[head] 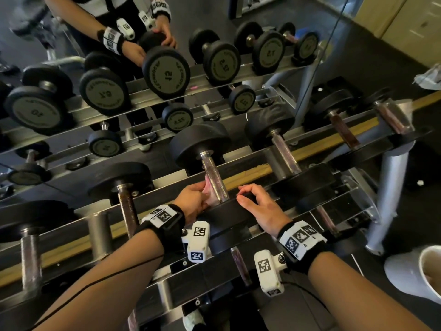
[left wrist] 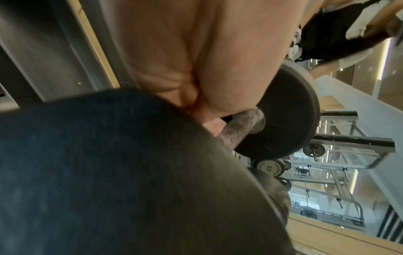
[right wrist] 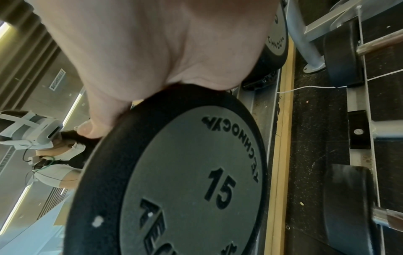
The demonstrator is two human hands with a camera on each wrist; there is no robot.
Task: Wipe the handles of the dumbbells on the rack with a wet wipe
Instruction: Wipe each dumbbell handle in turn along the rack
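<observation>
In the head view, my left hand point(head: 200, 197) pinches a pale pink wet wipe point(head: 210, 187) against the left side of the middle dumbbell's steel handle point(head: 214, 177), close to its near head point(head: 229, 212). My right hand point(head: 244, 194) lies on that near head, with fingers and thumb curled over its rim. In the left wrist view, my palm point(left wrist: 174, 51) sits above the worn handle point(left wrist: 240, 127), with a bit of wipe point(left wrist: 212, 126) beside it. The right wrist view has my thumb point(right wrist: 91, 127) on the edge of the head marked 15 point(right wrist: 185, 172).
More dumbbells point(head: 284, 149) lie on the rack's rails point(head: 310, 144) to the left and right, and on a lower tier. A mirror point(head: 119, 80) behind the rack reflects them and me. A white container point(head: 405, 271) stands on the floor at lower right.
</observation>
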